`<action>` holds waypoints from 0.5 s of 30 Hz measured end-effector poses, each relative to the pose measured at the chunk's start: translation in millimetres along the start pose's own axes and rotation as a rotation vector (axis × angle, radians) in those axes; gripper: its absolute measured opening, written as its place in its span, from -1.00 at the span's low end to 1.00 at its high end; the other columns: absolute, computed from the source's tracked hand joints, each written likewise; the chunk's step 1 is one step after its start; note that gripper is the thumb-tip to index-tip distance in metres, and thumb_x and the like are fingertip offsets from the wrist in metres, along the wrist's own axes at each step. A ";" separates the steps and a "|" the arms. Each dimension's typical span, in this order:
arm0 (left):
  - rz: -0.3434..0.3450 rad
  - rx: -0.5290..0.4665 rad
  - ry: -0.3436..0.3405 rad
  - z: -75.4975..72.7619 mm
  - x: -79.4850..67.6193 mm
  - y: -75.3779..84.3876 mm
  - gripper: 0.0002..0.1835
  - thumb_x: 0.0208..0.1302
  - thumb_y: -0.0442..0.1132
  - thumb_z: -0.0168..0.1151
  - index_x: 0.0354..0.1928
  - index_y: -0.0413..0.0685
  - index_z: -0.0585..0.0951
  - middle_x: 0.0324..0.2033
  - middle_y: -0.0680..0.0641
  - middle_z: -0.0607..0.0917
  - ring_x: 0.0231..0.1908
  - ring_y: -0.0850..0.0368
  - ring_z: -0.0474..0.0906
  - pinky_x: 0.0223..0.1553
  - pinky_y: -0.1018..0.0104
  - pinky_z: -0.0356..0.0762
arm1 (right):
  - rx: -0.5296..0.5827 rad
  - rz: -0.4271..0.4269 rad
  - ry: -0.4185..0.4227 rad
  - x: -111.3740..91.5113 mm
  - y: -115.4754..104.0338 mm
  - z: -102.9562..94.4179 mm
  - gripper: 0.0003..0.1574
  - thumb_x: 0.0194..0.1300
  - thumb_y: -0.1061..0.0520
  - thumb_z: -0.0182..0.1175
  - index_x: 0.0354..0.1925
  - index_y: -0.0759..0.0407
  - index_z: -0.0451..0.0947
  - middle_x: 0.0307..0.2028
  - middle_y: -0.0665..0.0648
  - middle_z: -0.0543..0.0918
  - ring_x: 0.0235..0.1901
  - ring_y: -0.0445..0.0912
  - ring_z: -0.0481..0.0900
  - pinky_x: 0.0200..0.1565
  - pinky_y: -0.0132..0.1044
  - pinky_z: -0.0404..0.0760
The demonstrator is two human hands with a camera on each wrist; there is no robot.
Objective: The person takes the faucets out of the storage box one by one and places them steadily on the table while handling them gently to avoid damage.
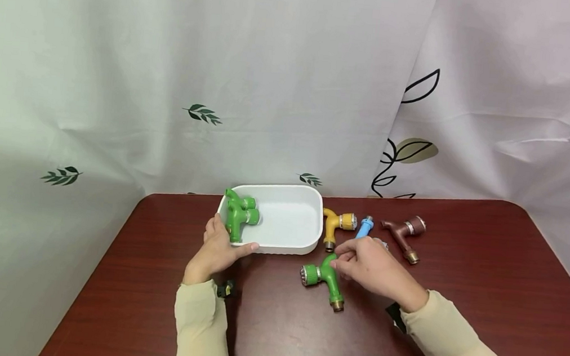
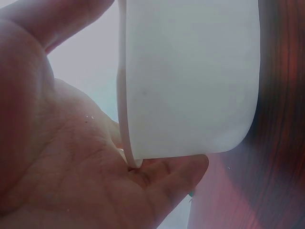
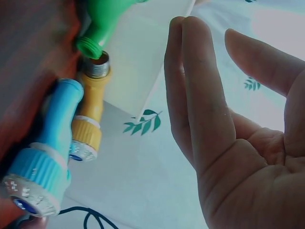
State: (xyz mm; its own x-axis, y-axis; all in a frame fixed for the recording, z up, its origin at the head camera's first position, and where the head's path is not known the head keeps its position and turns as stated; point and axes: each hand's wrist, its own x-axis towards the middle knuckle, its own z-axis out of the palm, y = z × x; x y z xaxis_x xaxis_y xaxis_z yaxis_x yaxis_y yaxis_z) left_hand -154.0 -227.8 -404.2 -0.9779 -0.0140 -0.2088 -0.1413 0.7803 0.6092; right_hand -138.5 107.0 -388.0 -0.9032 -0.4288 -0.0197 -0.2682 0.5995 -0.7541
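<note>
At the left corner of a white plastic tray [image 1: 286, 251], my left hand [image 1: 217, 254] grips the rim, its thumb along the front edge and its fingers round the outer side. The left wrist view shows the tray's wall [image 2: 190, 81] between fingers and thumb. Inside the tray's left end lie two green water taps [image 1: 236, 222]. My right hand [image 1: 371, 267] hovers by the spout end of another green tap [image 1: 329, 281] on the table. In the right wrist view its thumb and fingers [image 3: 205, 90] stand apart with nothing between them.
Right of the tray lie a yellow tap [image 1: 332, 227], a blue tap [image 1: 365, 227] partly hidden behind my right hand, and a brown tap [image 1: 404, 236]. A patterned white cloth [image 1: 283, 87] hangs behind the dark red table [image 1: 271, 335].
</note>
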 end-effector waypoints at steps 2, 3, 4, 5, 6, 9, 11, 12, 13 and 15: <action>0.001 0.000 0.002 0.0 0.2 -0.5 0.37 0.18 0.13 0.44 0.47 -0.54 -0.37 0.47 -0.47 -0.25 0.45 -0.43 -0.21 0.41 -0.23 0.03 | -0.015 -0.006 0.024 2.7 -2.4 -0.7 -0.65 0.25 0.12 0.34 -0.12 0.38 0.70 -0.51 -0.08 0.65 -0.51 -0.25 0.57 -0.39 -0.33 0.54; 0.000 0.000 0.001 0.1 0.2 -0.6 0.37 0.18 0.13 0.44 0.47 -0.53 -0.37 0.47 -0.47 -0.25 0.45 -0.43 -0.20 0.41 -0.23 0.03 | -0.023 -0.007 0.037 4.1 -3.7 -1.1 -0.66 0.24 0.12 0.34 -0.12 0.37 0.71 -0.50 -0.09 0.65 -0.50 -0.26 0.56 -0.38 -0.33 0.54; 0.000 -0.001 0.000 0.0 0.2 -0.6 0.37 0.18 0.13 0.44 0.47 -0.53 -0.37 0.48 -0.47 -0.25 0.45 -0.43 -0.20 0.41 -0.23 0.03 | -0.023 -0.008 0.046 5.7 -4.9 -1.2 -0.67 0.23 0.12 0.34 -0.13 0.36 0.71 -0.49 -0.09 0.65 -0.49 -0.25 0.56 -0.36 -0.33 0.54; 0.000 0.000 0.001 0.0 0.2 -0.7 0.37 0.18 0.14 0.44 0.47 -0.53 -0.37 0.47 -0.47 -0.25 0.45 -0.43 -0.20 0.41 -0.23 0.03 | -0.020 -0.008 0.055 7.3 -6.2 -1.3 -0.68 0.23 0.12 0.34 -0.14 0.34 0.72 -0.48 -0.09 0.65 -0.47 -0.25 0.56 -0.35 -0.33 0.54; 0.000 0.000 0.000 0.0 0.2 -0.7 0.37 0.18 0.14 0.44 0.47 -0.53 -0.37 0.47 -0.47 -0.25 0.45 -0.43 -0.20 0.41 -0.23 0.03 | -0.019 -0.011 0.062 9.1 -7.3 -1.5 -0.69 0.23 0.12 0.33 -0.15 0.34 0.72 -0.48 -0.09 0.66 -0.45 -0.24 0.56 -0.33 -0.32 0.55; 0.000 0.002 0.000 0.0 0.2 -0.7 0.37 0.18 0.14 0.44 0.47 -0.53 -0.37 0.47 -0.47 -0.24 0.45 -0.43 -0.20 0.41 -0.23 0.03 | -0.003 -0.024 0.083 14.6 -10.1 -0.7 -0.69 0.24 0.13 0.34 -0.14 0.34 0.72 -0.41 -0.05 0.69 -0.37 -0.21 0.60 -0.26 -0.27 0.59; 0.000 0.003 0.001 0.0 0.1 -0.5 0.37 0.18 0.14 0.44 0.47 -0.53 -0.37 0.47 -0.47 -0.24 0.45 -0.43 -0.20 0.41 -0.23 0.03 | 0.009 -0.025 0.094 18.6 -12.1 0.2 -0.68 0.25 0.13 0.35 -0.11 0.35 0.70 -0.37 -0.01 0.71 -0.33 -0.20 0.64 -0.22 -0.24 0.62; 0.001 0.002 0.001 0.0 0.0 -0.5 0.37 0.18 0.14 0.44 0.47 -0.53 -0.37 0.47 -0.47 -0.24 0.45 -0.43 -0.20 0.41 -0.22 0.02 | 0.014 -0.024 0.097 20.8 -13.0 1.0 -0.67 0.26 0.14 0.35 -0.08 0.35 0.70 -0.35 0.00 0.72 -0.32 -0.19 0.66 -0.20 -0.22 0.63; 0.001 0.002 0.001 0.0 0.0 -0.5 0.37 0.18 0.14 0.44 0.47 -0.53 -0.37 0.47 -0.47 -0.24 0.45 -0.43 -0.20 0.41 -0.22 0.02 | 0.016 -0.017 0.105 22.9 -14.4 2.0 -0.65 0.26 0.14 0.36 -0.06 0.35 0.69 -0.33 0.02 0.73 -0.30 -0.18 0.68 -0.18 -0.21 0.64; -0.001 0.001 0.000 0.0 0.0 -0.6 0.37 0.18 0.14 0.44 0.47 -0.53 -0.37 0.47 -0.47 -0.25 0.45 -0.43 -0.21 0.41 -0.23 0.02 | 0.019 -0.012 0.114 27.0 -17.9 3.7 -0.63 0.27 0.14 0.36 -0.03 0.36 0.68 -0.30 0.05 0.74 -0.28 -0.15 0.71 -0.15 -0.19 0.66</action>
State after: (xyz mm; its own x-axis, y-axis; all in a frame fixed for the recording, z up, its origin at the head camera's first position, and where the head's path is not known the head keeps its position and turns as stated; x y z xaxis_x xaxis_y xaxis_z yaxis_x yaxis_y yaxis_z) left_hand -153.9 -228.3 -404.5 -0.9777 -0.0144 -0.2093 -0.1418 0.7806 0.6087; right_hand -156.8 82.2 -377.5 -0.9325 -0.3555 0.0632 -0.2736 0.5816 -0.7661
